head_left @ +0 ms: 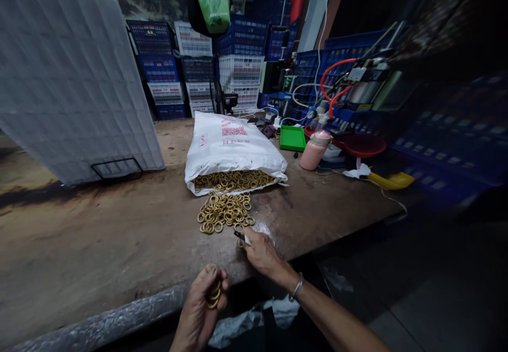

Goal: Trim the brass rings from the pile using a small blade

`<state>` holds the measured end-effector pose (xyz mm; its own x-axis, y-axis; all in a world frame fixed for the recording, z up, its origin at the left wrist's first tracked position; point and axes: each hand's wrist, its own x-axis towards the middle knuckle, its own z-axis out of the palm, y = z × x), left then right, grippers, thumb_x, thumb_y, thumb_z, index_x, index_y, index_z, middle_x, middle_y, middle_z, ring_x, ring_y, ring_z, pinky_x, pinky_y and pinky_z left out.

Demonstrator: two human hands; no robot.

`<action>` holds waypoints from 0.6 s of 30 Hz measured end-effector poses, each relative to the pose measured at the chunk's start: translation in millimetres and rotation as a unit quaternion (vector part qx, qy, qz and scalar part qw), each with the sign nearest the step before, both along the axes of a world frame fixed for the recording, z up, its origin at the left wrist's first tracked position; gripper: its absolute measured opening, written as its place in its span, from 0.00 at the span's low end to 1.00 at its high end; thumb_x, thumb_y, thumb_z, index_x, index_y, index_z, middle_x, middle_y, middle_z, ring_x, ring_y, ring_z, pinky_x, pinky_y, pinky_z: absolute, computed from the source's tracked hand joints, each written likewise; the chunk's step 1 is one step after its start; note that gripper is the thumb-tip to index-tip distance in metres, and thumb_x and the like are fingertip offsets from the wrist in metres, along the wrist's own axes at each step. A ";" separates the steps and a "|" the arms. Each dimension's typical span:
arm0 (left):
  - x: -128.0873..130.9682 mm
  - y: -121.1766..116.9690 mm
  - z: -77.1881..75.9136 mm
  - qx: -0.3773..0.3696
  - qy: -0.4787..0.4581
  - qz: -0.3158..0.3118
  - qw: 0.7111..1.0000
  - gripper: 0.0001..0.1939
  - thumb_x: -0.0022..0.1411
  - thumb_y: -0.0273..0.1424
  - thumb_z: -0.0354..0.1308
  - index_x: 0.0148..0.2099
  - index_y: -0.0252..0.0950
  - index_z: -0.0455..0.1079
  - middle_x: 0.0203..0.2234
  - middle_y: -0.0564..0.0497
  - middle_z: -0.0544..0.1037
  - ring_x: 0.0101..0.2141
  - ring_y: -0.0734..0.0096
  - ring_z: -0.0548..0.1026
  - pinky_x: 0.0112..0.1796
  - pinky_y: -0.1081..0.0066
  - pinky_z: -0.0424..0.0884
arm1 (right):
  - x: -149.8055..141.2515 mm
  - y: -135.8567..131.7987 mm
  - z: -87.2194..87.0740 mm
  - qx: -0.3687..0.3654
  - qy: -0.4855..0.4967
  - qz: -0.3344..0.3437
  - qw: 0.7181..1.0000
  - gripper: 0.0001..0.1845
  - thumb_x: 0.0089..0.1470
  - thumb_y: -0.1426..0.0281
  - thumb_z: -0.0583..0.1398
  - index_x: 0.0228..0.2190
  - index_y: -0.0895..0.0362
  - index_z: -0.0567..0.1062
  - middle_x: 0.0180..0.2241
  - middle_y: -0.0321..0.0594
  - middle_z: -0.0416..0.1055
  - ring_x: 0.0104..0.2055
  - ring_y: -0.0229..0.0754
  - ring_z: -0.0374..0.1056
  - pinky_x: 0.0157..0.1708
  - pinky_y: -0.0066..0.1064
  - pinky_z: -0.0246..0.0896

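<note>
Several brass-coloured rings (214, 295) are clasped in my left hand (204, 299), just off the table's front edge. My right hand (260, 251), with a metal bracelet at the wrist, grips a small tool (240, 235) with a dark tip and a pale body; its exact kind does not show. That tip is beside the near edge of a loose pile of brass rings (226, 210). One ring lies partly hidden under the tool. Behind the pile, a white woven sack (234, 148) with red print lies on its side, its mouth towards me and full of rings.
The wooden table (119, 241) has a wrapped front edge (107, 317). A pale padded panel (79, 77) stands at left. To the right are a green tray (292, 138), a pink bottle (315, 151) and a yellow scoop (391, 180). Stacked crates (242, 69) line the back.
</note>
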<state>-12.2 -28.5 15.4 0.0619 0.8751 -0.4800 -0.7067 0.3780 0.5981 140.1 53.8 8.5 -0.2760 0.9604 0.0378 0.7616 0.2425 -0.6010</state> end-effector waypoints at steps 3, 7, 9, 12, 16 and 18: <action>1.9 2.5 -3.8 0.036 0.114 0.024 0.993 0.14 0.45 0.36 0.63 0.32 0.35 0.66 0.18 0.57 0.69 0.16 0.81 0.64 0.15 0.82 0.55 | -12.5 -7.2 4.2 -0.117 0.144 0.026 0.982 0.09 0.49 0.71 0.50 0.25 0.58 0.68 0.21 0.34 0.65 0.23 0.33 0.59 0.22 0.22 0.48; 1.3 5.1 -8.4 0.090 0.292 0.044 0.951 0.16 0.45 0.39 0.61 0.37 0.36 0.69 0.15 0.58 0.68 0.14 0.80 0.62 0.15 0.80 0.58 | -25.1 -16.4 6.8 -0.259 0.273 0.006 0.926 0.06 0.47 0.69 0.52 0.28 0.58 0.67 0.16 0.29 0.61 0.17 0.29 0.53 0.17 0.20 0.45; 0.0 5.2 -7.2 0.132 0.325 0.038 0.936 0.14 0.45 0.37 0.62 0.34 0.35 0.72 0.21 0.53 0.73 0.21 0.75 0.69 0.23 0.77 0.65 | -27.8 -19.9 9.1 -0.307 0.307 0.001 0.901 0.06 0.46 0.69 0.53 0.28 0.57 0.65 0.15 0.27 0.59 0.15 0.28 0.49 0.14 0.19 0.41; -1.2 3.7 -2.7 0.172 0.347 0.030 0.922 0.11 0.46 0.35 0.61 0.32 0.35 0.73 0.27 0.50 0.76 0.30 0.68 0.72 0.33 0.73 0.67 | -29.0 -23.8 14.0 -0.367 0.344 0.002 0.864 0.05 0.46 0.69 0.52 0.28 0.57 0.64 0.15 0.25 0.56 0.13 0.26 0.44 0.12 0.20 0.36; 0.0 2.1 -1.2 0.163 0.332 0.031 0.929 0.11 0.46 0.37 0.61 0.31 0.35 0.72 0.24 0.51 0.75 0.25 0.71 0.70 0.29 0.75 0.65 | -29.2 -27.2 19.0 -0.353 0.337 0.002 0.873 0.08 0.48 0.66 0.51 0.26 0.58 0.65 0.14 0.26 0.56 0.12 0.26 0.43 0.12 0.21 0.35; 1.1 2.2 -3.2 0.127 0.312 0.024 0.941 0.13 0.46 0.40 0.60 0.29 0.35 0.70 0.18 0.55 0.71 0.18 0.77 0.65 0.22 0.78 0.62 | -29.8 -28.2 20.0 -0.318 0.315 0.014 0.894 0.12 0.49 0.63 0.51 0.23 0.58 0.65 0.15 0.27 0.57 0.13 0.27 0.45 0.13 0.21 0.38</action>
<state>-11.1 -26.3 12.2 -0.2043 0.9614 -0.1842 -0.2007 0.1431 0.9691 110.3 25.6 28.5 -0.4165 0.8357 -0.3579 0.2228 -0.2879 -0.9314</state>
